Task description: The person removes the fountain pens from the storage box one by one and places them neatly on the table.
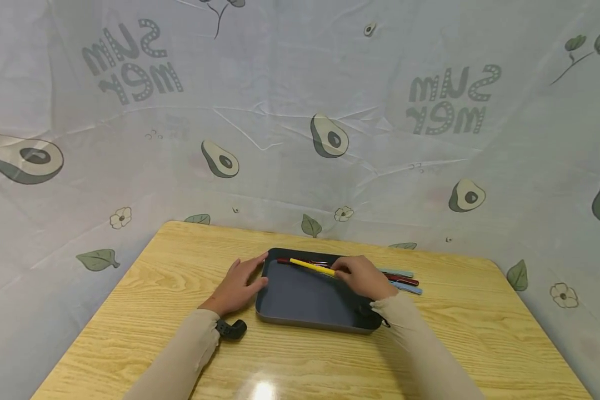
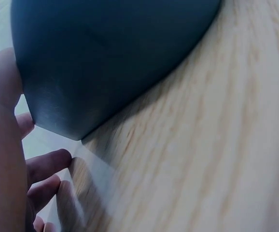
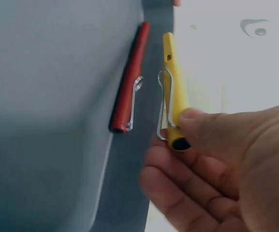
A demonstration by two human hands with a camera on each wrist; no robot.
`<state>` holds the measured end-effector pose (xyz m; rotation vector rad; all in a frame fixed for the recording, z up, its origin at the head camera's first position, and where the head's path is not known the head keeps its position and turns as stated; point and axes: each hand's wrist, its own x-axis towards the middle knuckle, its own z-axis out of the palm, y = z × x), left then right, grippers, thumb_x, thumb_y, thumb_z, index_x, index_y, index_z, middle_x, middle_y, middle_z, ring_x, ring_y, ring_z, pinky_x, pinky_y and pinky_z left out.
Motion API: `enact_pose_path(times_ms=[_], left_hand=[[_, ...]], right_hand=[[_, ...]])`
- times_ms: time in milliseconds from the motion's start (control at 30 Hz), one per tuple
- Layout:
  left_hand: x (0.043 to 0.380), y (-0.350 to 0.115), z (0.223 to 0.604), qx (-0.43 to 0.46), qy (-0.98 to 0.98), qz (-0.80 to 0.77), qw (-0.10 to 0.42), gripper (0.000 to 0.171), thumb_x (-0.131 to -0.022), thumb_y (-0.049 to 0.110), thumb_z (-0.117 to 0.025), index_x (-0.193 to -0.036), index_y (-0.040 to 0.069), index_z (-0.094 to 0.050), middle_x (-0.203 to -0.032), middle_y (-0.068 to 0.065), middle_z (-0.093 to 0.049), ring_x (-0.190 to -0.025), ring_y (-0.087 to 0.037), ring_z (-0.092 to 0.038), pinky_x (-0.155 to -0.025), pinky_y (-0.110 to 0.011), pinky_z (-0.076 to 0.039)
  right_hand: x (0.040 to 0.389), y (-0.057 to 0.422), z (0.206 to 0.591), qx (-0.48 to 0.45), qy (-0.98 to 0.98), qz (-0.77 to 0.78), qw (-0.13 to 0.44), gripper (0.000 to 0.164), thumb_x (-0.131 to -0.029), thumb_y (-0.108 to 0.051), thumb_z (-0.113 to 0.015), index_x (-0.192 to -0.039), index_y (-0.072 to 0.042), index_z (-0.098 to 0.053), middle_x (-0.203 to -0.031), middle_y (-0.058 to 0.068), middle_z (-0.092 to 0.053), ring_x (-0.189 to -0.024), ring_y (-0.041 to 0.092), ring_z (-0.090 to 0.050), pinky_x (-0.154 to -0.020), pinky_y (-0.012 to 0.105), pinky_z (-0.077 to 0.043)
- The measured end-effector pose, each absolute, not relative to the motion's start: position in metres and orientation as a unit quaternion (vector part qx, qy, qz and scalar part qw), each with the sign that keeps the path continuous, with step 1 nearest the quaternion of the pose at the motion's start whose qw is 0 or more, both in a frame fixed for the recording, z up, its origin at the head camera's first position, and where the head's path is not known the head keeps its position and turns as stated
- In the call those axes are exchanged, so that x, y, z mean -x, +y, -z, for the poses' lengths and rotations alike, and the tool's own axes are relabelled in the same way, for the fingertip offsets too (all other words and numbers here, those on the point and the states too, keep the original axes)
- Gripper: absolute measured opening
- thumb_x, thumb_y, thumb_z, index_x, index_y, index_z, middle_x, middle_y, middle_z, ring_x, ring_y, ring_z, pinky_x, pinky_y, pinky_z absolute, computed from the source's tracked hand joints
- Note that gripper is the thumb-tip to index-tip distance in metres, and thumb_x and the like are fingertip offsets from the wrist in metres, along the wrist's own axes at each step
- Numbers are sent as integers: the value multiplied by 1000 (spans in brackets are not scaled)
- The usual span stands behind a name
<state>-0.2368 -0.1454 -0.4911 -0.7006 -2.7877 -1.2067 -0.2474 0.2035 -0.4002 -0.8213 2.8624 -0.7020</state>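
Observation:
A yellow pen (image 1: 311, 266) with a wire clip is pinched by its clip end between the thumb and fingers of my right hand (image 1: 362, 278), above the far side of a dark grey tray (image 1: 300, 322). The right wrist view shows a red pen (image 3: 129, 92), also with a metal clip, lying inside the tray along its far wall. At the tray's left side rests my left hand (image 1: 237, 289), thumb and fingers extended; in the left wrist view the thumb touches the tray wall (image 2: 96, 63).
Several pens lie on the table beyond the tray's right side, among them a light green pen (image 1: 397, 273), a dark red pen (image 1: 405, 280) and a blue pen (image 1: 407, 288). Partly hidden by my right hand, they rest on the wooden table (image 1: 220, 366). A printed cloth (image 1: 280, 183) hangs behind.

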Motion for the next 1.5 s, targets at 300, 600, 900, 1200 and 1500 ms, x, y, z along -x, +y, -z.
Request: enact_pose_path(times_ms=[300, 600, 900, 1200, 1500], left_hand=[[235, -144, 491, 223, -892, 393, 12, 68, -106, 43, -58, -165, 22, -31, -160, -7, -45, -148, -29, -41, -128, -58, -4], [235, -144, 491, 222, -893, 392, 19, 67, -106, 42, -59, -164, 21, -33, -159, -8, -46, -148, -30, -43, -128, -58, -4], [237, -144, 493, 223, -894, 387, 24, 67, -106, 45, -58, -165, 24, -32, -159, -8, -47, -148, -29, -42, -127, -59, -5], [236, -143, 491, 224, -894, 387, 21, 67, -106, 39, -60, -165, 22, -32, -160, -8, -46, -148, -29, -42, -127, -59, -5], [236, -143, 492, 223, -896, 384, 20, 67, -106, 40, -59, -165, 21, -31, -160, -8, -45, -148, -29, -42, -127, -59, -5]], right_hand=[[227, 245, 406, 188, 928, 314, -72, 17, -104, -6, -62, -115, -6, -75, -107, 6, -73, -89, 19, -68, -75, 39, -58], [216, 273, 420, 141, 917, 359, -105, 19, -106, -10, -60, -119, -3, -73, -108, 10, -73, -91, 28, -70, -72, 30, -58], [217, 286, 426, 112, 917, 362, -123, 19, -107, -14, -60, -117, -7, -74, -104, 8, -72, -83, 23, -63, -65, 27, -51], [216, 293, 429, 83, 913, 380, -124, 20, -108, -14, -58, -118, -5, -73, -104, 11, -72, -85, 30, -64, -65, 25, -51], [218, 296, 434, 77, 911, 383, -133, 21, -108, -14, -57, -118, -4, -72, -104, 12, -72, -83, 28, -63, -64, 23, -50]])
